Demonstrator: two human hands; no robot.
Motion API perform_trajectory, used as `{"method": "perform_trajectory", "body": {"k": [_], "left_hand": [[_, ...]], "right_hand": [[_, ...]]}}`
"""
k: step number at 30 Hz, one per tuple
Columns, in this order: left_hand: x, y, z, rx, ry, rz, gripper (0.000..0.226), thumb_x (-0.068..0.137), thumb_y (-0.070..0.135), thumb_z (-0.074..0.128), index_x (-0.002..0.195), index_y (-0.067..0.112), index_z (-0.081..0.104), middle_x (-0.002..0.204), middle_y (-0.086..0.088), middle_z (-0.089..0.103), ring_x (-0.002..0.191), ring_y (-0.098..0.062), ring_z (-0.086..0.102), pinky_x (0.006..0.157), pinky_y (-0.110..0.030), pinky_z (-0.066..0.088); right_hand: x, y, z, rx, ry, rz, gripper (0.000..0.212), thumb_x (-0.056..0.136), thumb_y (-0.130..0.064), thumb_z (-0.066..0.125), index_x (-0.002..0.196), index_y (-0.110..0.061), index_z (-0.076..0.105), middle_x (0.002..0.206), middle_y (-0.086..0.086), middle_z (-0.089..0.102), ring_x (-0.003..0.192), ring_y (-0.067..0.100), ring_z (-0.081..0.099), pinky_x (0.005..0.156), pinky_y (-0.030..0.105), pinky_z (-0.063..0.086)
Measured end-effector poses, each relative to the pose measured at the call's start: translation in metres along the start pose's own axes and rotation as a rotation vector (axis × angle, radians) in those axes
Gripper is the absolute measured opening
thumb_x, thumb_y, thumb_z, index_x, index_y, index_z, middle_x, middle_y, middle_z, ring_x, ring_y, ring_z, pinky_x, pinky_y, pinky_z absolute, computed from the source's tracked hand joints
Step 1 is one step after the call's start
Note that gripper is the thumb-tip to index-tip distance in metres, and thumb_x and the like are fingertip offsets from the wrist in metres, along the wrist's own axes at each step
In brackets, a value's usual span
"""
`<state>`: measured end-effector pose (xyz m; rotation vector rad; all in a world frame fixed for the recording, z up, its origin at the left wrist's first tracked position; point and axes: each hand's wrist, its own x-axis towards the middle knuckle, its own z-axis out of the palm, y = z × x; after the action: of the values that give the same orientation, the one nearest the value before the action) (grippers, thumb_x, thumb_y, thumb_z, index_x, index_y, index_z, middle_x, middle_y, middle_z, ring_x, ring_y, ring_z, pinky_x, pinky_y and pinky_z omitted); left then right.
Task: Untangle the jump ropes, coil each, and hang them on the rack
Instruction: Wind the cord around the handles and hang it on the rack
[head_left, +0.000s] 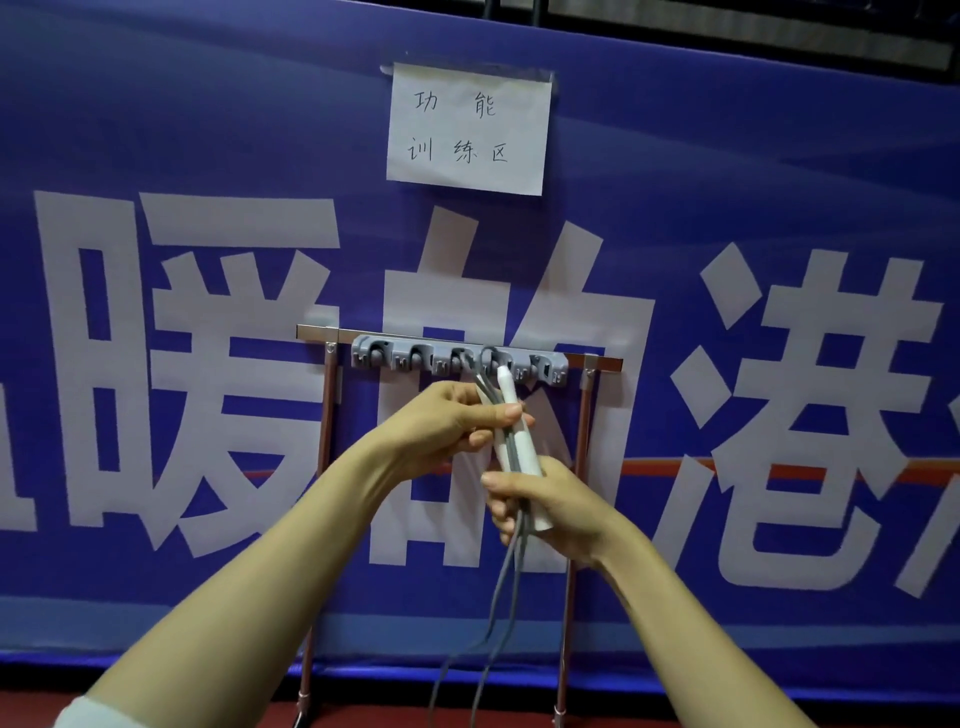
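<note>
I see left hand (457, 421) curled round upper part of white jump rope handles (524, 452). Right hand (545, 512) grips their lower end. Handle tips just below grey rack (415, 358); grey cord (511, 587) reaches rack hooks, rest hangs under right hand

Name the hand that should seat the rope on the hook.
Left. The left hand pinches the rope just below the hook, while the right hand grips the handle lower down.
</note>
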<state>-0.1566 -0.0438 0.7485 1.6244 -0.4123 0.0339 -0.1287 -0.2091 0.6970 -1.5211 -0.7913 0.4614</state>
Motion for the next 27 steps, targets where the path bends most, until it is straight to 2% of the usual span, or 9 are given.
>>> {"method": "perform_trajectory", "body": {"k": [2,3,6,9,14,17,21,24,27], "left_hand": [[0.000,0.006,-0.006,0.017,0.015,0.025,0.023,0.077,0.023,0.072,0.090,0.004,0.075,0.093,-0.014,0.070,0.053,-0.006,0.041,0.087,-0.033,0.035],[0.000,0.008,-0.008,0.020,0.019,0.032,0.027,0.076,0.021,0.071,0.094,0.001,0.072,0.099,-0.014,0.072,0.050,-0.004,0.040,0.084,-0.031,0.035],[0.002,0.016,-0.007,0.096,0.032,0.065,0.030,0.080,0.017,0.067,0.100,-0.006,0.066,0.100,-0.010,0.074,0.049,-0.003,0.039,0.055,-0.013,0.038],[0.003,0.021,-0.007,0.147,0.010,0.077,0.023,0.086,0.012,0.064,0.101,-0.005,0.067,0.097,-0.007,0.074,0.050,-0.003,0.039,0.048,-0.011,0.037],[0.004,0.021,-0.008,0.112,0.036,0.052,0.016,0.089,0.012,0.063,0.100,0.001,0.068,0.101,-0.010,0.073,0.049,0.000,0.042,0.048,-0.012,0.035],[0.007,0.012,-0.004,0.183,0.137,0.092,0.020,0.087,0.026,0.067,0.102,0.012,0.070,0.098,-0.003,0.073,0.055,0.000,0.044,0.058,-0.018,0.034],[0.006,-0.013,0.013,0.092,0.167,0.066,0.048,0.086,0.051,0.053,0.105,0.008,0.061,0.080,0.004,0.061,0.073,-0.012,0.052,0.075,-0.025,0.047],[0.000,-0.035,0.022,0.100,0.065,-0.073,0.052,0.095,0.059,0.039,0.093,0.016,0.067,0.077,-0.003,0.063,0.072,-0.018,0.057,0.075,-0.030,0.050],[-0.005,-0.043,0.010,0.047,0.007,-0.095,0.047,0.095,0.054,0.042,0.080,0.018,0.067,0.060,0.004,0.039,0.057,-0.011,0.034,0.061,-0.024,0.038]], "right_hand": [[-0.004,0.003,0.004,-0.119,0.070,0.002,0.021,0.093,-0.029,0.060,0.084,-0.011,0.057,0.067,0.001,0.059,0.060,0.012,0.056,0.060,0.027,0.051],[-0.005,0.004,0.006,-0.147,0.103,-0.008,0.024,0.094,-0.032,0.059,0.083,-0.011,0.057,0.067,0.001,0.059,0.061,0.012,0.057,0.059,0.027,0.052],[-0.004,0.002,0.013,-0.329,0.242,-0.090,0.022,0.094,-0.032,0.059,0.085,-0.012,0.057,0.068,0.001,0.062,0.060,0.010,0.058,0.057,0.026,0.051],[0.001,0.004,0.015,-0.534,0.389,-0.177,0.023,0.094,-0.032,0.059,0.077,-0.017,0.055,0.062,-0.005,0.057,0.055,0.007,0.052,0.055,0.027,0.044],[0.007,0.007,0.015,-0.312,0.361,-0.169,0.029,0.094,-0.027,0.059,0.070,-0.011,0.057,0.057,0.000,0.054,0.059,0.018,0.053,0.060,0.035,0.045],[0.013,0.006,0.017,-0.226,0.366,-0.143,0.030,0.094,-0.027,0.058,0.069,-0.011,0.058,0.057,0.002,0.056,0.060,0.020,0.054,0.062,0.035,0.044],[0.027,-0.006,0.011,-0.105,0.495,-0.143,0.027,0.096,-0.027,0.055,0.079,-0.006,0.059,0.066,0.010,0.056,0.058,0.020,0.051,0.049,0.025,0.041],[0.038,-0.021,-0.001,-0.122,0.561,-0.164,0.030,0.096,-0.030,0.057,0.074,-0.009,0.060,0.058,0.002,0.057,0.049,0.012,0.055,0.042,0.018,0.041],[0.044,-0.031,-0.015,-0.257,0.548,-0.193,0.033,0.094,-0.028,0.059,0.066,-0.012,0.060,0.051,-0.001,0.056,0.039,0.006,0.052,0.040,0.017,0.038]]}}
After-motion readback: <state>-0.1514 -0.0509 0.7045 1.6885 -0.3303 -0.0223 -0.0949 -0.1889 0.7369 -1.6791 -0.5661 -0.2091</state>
